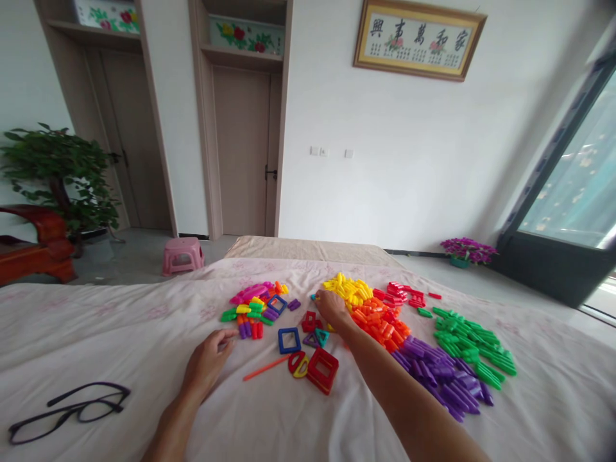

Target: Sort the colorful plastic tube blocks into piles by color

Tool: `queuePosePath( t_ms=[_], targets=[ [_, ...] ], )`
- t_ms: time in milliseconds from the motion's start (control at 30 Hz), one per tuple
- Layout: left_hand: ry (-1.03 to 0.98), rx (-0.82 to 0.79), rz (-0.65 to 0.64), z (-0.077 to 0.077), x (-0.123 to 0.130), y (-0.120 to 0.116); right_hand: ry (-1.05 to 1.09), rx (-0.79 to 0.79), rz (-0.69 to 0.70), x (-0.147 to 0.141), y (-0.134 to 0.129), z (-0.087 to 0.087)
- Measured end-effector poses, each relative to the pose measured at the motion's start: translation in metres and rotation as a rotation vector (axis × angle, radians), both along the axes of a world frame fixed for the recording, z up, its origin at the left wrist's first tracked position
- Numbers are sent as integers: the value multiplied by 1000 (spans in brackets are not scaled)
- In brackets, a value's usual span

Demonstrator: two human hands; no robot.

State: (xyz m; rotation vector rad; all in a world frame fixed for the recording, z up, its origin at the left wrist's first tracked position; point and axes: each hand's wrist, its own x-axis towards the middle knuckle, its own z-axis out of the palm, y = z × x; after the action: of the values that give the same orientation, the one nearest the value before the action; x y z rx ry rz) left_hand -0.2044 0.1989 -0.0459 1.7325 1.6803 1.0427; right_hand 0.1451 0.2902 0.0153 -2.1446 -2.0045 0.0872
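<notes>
My right hand [332,308] reaches over the cloth beside a pile of yellow plastic pieces [349,289], its fingers closed. At its fingertips a small teal piece [313,297] peeks out; its shape is mostly hidden. My left hand [212,359] rests on the cloth, thumb apart from the fingers, holding nothing. Just beyond it lies a mixed heap with green pieces [228,316] and a pink piece [253,294]. Between the hands are a blue square frame [280,341], a red square frame [310,367], a teal triangle [322,345] and an orange stick [265,368].
Sorted piles of orange pieces [382,324], purple pieces [433,369], green pieces [474,343] and red pieces [397,294] spread to the right. Black-framed glasses [72,407] lie at the left on the pale cloth [120,333]. A pink stool [183,247] stands beyond.
</notes>
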Motion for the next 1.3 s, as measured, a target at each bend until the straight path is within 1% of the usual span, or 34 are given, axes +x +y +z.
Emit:
queuePosePath(
  t_ms=[67,133,200,300,367,400,467,600,667,700,767,833,900,1000,1067,1167,1233,1300],
  targets=[
    [3,6,11,0,0,0,25,21,-6,4,1,-1],
    [5,14,18,0,0,0,58,51,-13,11,3,1],
    [8,20,18,-1,0,0,90,97,-38,21,5,9],
    [23,25,17,-2,1,1,102,211,-114,34,8,24],
    [33,31,13,-3,1,1,95,267,-133,34,7,32],
    [36,36,11,-4,1,2,94,268,-115,29,6,33],
    [36,41,7,-5,1,2,105,208,-14,10,2,31],
    [28,26,8,-5,0,2,111,31,308,-47,-2,13],
    [19,22,2,-5,0,2,79,-27,430,-72,-1,4],
    [16,19,2,-4,0,2,63,-46,467,-82,1,0],
    [7,8,3,-3,0,3,55,-55,496,-97,5,-8],
    [-1,-3,0,-3,0,3,70,-40,494,-105,8,-13],
    [-7,-5,-10,-4,0,4,77,-26,493,-106,9,-17],
    [-8,-1,-15,-6,0,5,97,-7,503,-96,8,-16],
    [-10,1,-16,-7,-1,5,144,28,491,-78,9,-11],
    [-2,6,-12,-5,0,3,174,86,406,-37,14,3],
    [9,8,-3,-2,1,2,88,87,331,-5,18,12],
    [19,12,8,2,2,0,-27,52,278,22,21,18]
  ],
)
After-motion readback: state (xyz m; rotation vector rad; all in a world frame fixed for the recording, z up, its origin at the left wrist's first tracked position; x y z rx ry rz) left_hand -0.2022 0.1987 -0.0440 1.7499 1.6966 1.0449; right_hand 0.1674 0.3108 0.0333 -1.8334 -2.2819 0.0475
